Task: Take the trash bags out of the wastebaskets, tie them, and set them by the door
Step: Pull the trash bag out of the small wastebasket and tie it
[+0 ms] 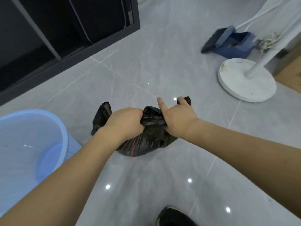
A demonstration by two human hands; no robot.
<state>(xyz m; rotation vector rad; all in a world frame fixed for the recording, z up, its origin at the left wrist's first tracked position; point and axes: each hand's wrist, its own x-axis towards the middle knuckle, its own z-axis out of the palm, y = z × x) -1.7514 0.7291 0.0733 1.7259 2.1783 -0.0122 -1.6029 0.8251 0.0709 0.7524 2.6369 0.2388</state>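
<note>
While the black trash bag (146, 137) is sitting on the grey tiled floor (146, 66), just beside the blue wastebasket (32, 144) at your left, you're working its top with both hands. Your left hand (125, 123) is closing into a fist, fingers (138, 115) curled tight around one gathered flap of plastic, whose loose end is poking up beyond your knuckles. Your right hand (179, 119) is gripping the other flap: most of that hand is wrapped on the film, the index finger is sticking straight out and free, and the flap's tip is peeking past the far side of the hand.

This looks like the tying step, with the two ears being drawn toward each other over the bunched neck. The bag reads as thin, soft, glossy film, slumping low and wide, so it's probably light and only part full. Film like this is likely slick and will stretch or tear if you're yanking hard, so you're best holding each ear low, close to the neck, and pulling evenly. A fan base (246, 79) and a blue dustpan (231, 44) are standing well apart at the far right; no door is clearly showing.
</note>
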